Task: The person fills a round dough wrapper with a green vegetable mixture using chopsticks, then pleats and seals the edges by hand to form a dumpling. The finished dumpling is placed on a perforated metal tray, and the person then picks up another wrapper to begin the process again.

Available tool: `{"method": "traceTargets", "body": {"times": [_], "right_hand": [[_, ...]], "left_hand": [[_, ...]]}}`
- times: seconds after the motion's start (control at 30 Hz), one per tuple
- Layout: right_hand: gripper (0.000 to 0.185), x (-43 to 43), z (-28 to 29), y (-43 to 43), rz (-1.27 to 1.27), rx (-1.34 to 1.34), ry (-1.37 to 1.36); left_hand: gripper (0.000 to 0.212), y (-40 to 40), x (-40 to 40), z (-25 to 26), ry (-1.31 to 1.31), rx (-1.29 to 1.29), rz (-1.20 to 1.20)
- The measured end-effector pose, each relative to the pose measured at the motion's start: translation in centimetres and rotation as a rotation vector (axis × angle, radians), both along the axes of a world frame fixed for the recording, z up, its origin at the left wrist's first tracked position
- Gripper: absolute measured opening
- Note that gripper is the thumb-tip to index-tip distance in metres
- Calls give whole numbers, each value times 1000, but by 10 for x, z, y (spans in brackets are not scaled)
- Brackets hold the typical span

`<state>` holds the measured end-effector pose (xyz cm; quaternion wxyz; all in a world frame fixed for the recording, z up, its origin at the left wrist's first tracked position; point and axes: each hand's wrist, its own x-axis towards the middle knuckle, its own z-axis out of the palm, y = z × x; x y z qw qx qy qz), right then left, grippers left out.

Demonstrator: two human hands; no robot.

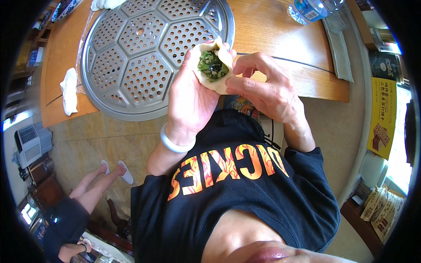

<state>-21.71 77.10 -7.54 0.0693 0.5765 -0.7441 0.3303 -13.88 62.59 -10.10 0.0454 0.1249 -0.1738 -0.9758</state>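
My left hand [192, 95], with a white bangle at its wrist, cradles a round of dough [218, 86] on the palm and fingers. Chopped green filling [212, 65] lies in the middle of the dough, whose edges curl up around it; the top is uncovered. My right hand [263, 83] touches the dough's right edge with bent fingers and thumb. Both hands are at the table's near edge, by the right rim of a round perforated metal steamer tray [148, 72]. No filled dough lies on the visible part of the tray.
On the wooden table [263, 36], a plastic bottle [304, 11] stands at the back right beside a long pale tray [338, 49]. A white cloth-like piece [69, 92] lies left of the steamer tray. Another person [72, 210] is at the lower left.
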Motion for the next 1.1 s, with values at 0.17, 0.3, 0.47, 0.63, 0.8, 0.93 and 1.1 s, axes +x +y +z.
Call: {"method": "traceTargets", "body": {"times": [0.17, 0.3, 0.47, 0.63, 0.8, 0.93, 1.1], "right_hand": [[20, 0, -4, -3, -20, -83, -51], [17, 0, -5, -4, -49, -97, -65], [17, -2, -6, -4, -68, -133, -34], [15, 0, 0, -4, -135, -96, -82], [14, 0, 0, -6, -132, -125, -124], [19, -4, 3, -1, -97, -83, -170], [29, -10, 7, 0, -66, -10, -163]], "left_hand": [[47, 0, 0, -2, 22, -8, 7], [46, 0, 0, -2, 24, 24, 27], [46, 1, 0, -2, 48, 31, 40], [48, 3, 1, -2, 58, -20, 27], [49, 5, 2, -2, 96, -105, 8], [49, 4, 3, -2, 94, -121, -2], [49, 3, 4, -3, 77, -132, -26]]}}
